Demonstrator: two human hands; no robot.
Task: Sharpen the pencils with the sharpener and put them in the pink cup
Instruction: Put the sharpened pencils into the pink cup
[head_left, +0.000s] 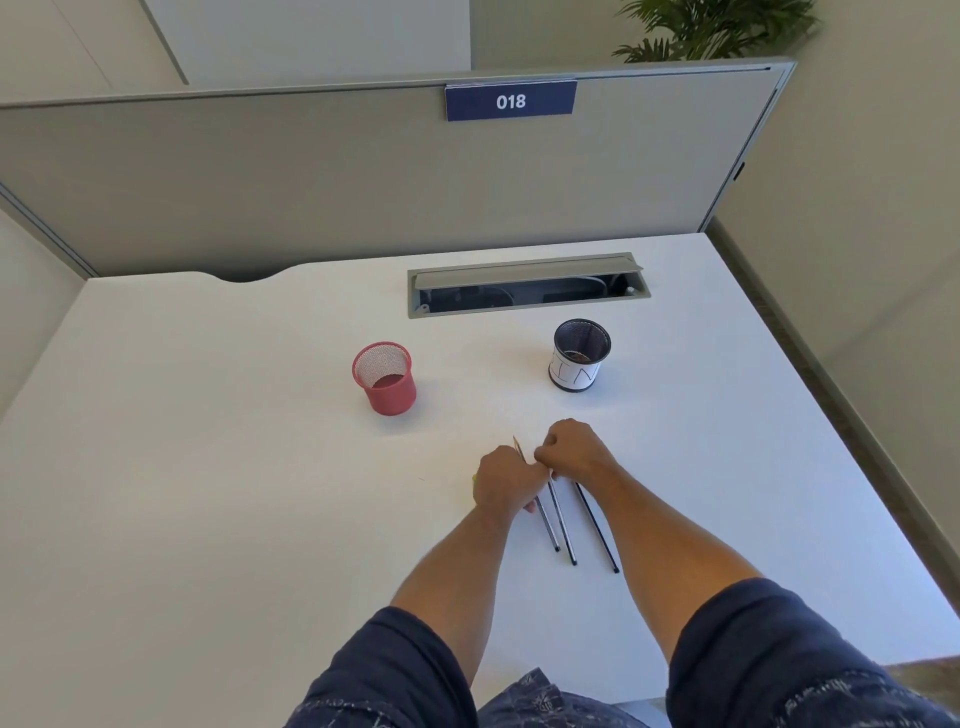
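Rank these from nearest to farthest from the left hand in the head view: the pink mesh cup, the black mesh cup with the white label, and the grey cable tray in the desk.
From the left hand:
1. Pink mesh cup, ahead, to the left.
2. Black mesh cup with the white label, ahead, to the right.
3. Grey cable tray, farthest, at the desk's back.

place: office cubicle | evidence: grey partition (311, 171), numbered sign "018" (510, 101), white desk (208, 467), cable tray (527, 286)

Pink cup (385, 378): mesh, upright, nothing inside, far-left on desk (208, 467). 3 dark pencils (571, 525) lie near-parallel on desk, far ends hidden under hands. 4th pencil (519, 448) pokes up w/ pointed tip betw. hands; sharpener prob. hidden in the grip.
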